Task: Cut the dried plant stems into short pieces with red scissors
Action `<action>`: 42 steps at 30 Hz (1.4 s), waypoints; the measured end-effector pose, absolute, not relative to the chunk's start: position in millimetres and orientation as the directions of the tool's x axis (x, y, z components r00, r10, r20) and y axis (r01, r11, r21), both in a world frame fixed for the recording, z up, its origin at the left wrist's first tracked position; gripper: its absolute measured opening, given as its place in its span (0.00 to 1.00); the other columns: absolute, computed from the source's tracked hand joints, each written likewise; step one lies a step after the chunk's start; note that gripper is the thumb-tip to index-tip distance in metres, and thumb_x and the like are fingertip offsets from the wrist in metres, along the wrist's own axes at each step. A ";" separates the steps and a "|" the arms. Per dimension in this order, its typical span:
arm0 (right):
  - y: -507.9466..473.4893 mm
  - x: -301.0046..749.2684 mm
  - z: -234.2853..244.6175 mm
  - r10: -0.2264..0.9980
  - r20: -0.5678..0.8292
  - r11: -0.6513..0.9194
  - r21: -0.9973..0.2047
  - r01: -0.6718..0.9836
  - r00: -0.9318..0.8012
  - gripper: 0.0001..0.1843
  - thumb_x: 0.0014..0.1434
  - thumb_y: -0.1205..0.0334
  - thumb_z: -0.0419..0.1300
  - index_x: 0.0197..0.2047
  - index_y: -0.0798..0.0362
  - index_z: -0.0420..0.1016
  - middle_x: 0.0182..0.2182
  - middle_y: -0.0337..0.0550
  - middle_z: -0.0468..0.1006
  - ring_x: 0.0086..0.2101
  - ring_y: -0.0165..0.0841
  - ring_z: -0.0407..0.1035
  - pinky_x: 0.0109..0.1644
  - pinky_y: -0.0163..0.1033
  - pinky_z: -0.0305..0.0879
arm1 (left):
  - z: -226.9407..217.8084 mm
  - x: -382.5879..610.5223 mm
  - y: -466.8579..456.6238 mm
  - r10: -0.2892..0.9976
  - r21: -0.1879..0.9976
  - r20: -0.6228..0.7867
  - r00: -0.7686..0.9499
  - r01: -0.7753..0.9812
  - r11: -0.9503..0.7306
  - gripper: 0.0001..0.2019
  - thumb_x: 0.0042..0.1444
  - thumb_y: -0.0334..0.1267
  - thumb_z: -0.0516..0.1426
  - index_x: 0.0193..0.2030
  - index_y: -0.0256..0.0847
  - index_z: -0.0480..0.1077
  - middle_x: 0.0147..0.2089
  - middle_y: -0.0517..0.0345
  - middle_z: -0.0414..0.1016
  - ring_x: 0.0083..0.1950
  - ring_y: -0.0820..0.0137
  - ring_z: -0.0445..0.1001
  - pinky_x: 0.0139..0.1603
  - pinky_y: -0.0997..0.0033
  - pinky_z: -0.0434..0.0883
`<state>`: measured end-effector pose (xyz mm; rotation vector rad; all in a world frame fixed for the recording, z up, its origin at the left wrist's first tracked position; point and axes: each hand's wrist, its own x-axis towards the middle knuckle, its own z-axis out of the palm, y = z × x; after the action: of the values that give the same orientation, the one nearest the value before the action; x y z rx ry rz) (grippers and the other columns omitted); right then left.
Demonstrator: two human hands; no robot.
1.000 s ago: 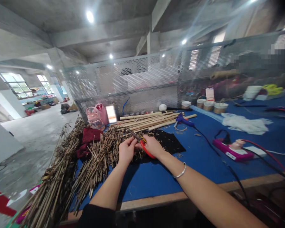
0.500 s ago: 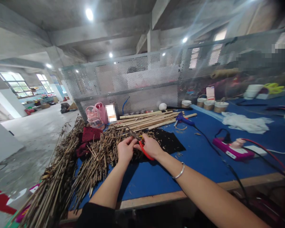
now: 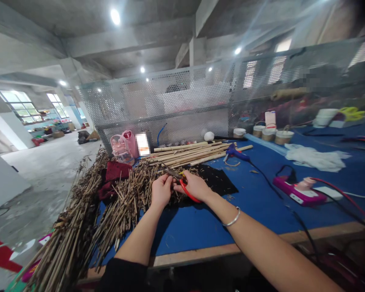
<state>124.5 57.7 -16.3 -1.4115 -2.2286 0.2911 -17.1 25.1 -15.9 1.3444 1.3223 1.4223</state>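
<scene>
My right hand [image 3: 195, 185] is closed around the red-handled scissors [image 3: 190, 194], whose dark blades point up and to the left. Close beside the blades, my left hand [image 3: 161, 190] has its fingers pinched together; what lies between them is too small to make out. Both hands are over a pile of dried brown stalks [image 3: 134, 190] spread on the blue table [image 3: 197, 233]. Part of a black sheet [image 3: 220, 181] with plant scraps on it shows past my right hand.
A bigger bundle of dried stalks [image 3: 68, 235] hangs over the table's left edge. Pale sticks [image 3: 197, 154] lie behind my hands, near a blue glue gun [image 3: 237, 154]. Cords run from a purple power strip [image 3: 298, 192] at right. A pink bag [image 3: 124, 146] stands at the back.
Both hands and the scissors have shifted slightly to the right in the picture. My grip on the scissors stays, and the things on the table look the same.
</scene>
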 end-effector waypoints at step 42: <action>58.7 122.9 -16.2 0.904 0.276 0.419 -0.430 0.799 -0.325 0.23 0.49 0.40 0.56 0.36 0.51 0.63 0.30 0.43 0.74 0.31 0.34 0.69 0.28 0.33 0.51 | -19.0 -12.8 24.1 0.971 0.973 0.166 -0.172 0.188 -0.133 0.14 0.52 0.43 0.52 0.37 0.37 0.73 0.26 0.58 0.72 0.19 0.77 0.63 0.15 0.79 0.62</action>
<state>122.9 58.7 -16.2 -1.4433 -2.2056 0.2959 -12.8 24.1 -19.0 1.3607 1.4072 1.3750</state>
